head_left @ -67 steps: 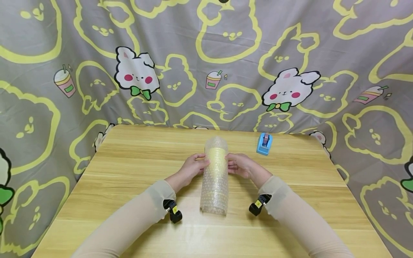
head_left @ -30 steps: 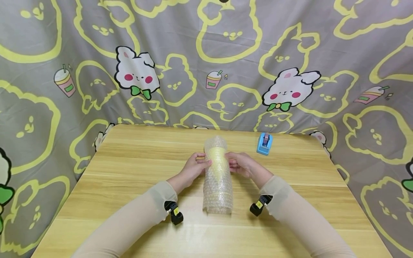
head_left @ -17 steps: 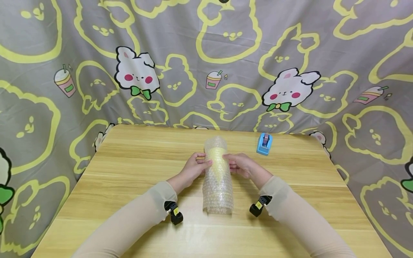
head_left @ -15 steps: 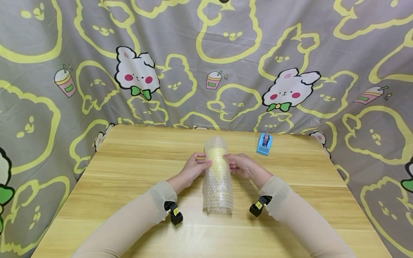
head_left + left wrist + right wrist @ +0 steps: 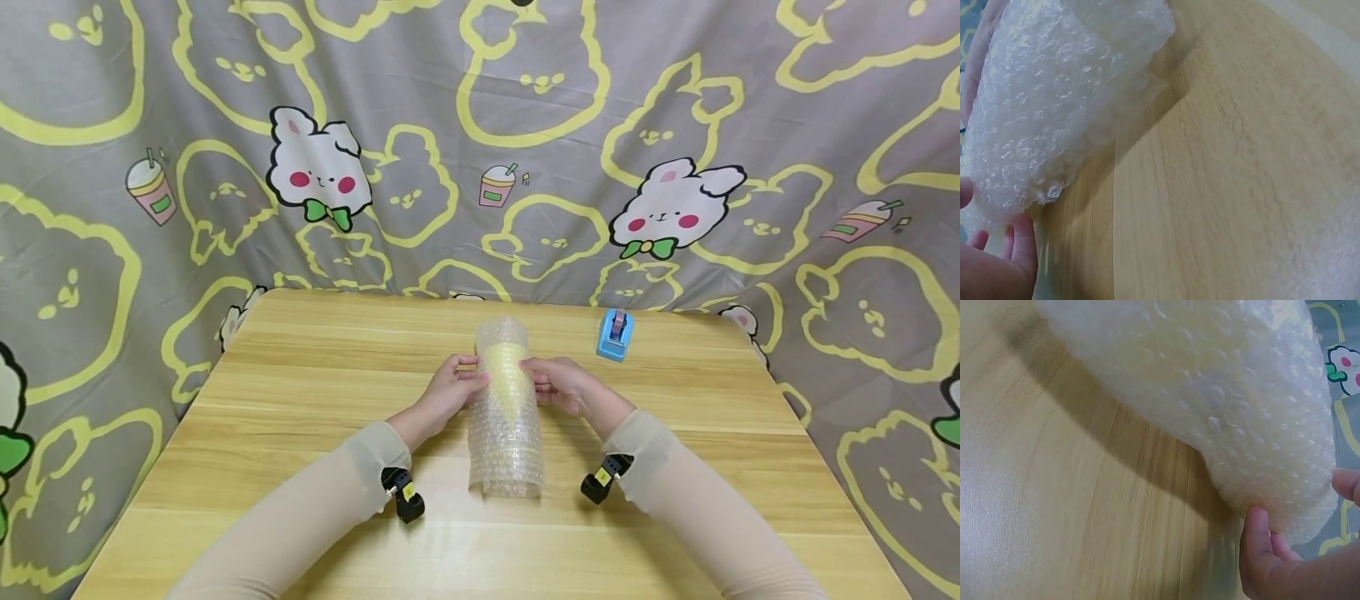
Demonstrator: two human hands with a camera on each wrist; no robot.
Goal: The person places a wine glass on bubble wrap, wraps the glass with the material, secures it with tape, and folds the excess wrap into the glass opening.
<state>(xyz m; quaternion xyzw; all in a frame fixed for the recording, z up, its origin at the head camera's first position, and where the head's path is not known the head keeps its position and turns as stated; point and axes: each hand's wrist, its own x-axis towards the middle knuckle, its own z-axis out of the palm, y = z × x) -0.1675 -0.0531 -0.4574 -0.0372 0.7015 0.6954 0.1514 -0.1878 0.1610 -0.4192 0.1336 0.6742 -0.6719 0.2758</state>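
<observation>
A roll of clear bubble wrap lies lengthwise on the wooden table, with something pale yellow showing through the layers of its upper half. My left hand holds its left side, thumb over the wrap and fingers low against it. From the other side my right hand grips it, thumb on top and fingers beneath the edge. The left wrist view has the wrap bulging above the table, its edge between thumb and fingers. Fingertips in the right wrist view press under the wrap's far end. What is wrapped is otherwise hidden.
A blue tape dispenser stands at the back right of the wooden table. Behind the table and along both sides hangs a grey curtain with yellow outlines and cartoon figures. A small black camera sits on each wrist.
Since the earliest frame the roll's near end has swung slightly right. In the last half second its lower left edge has spread outward a little and my left thumb has drawn back slightly left.
</observation>
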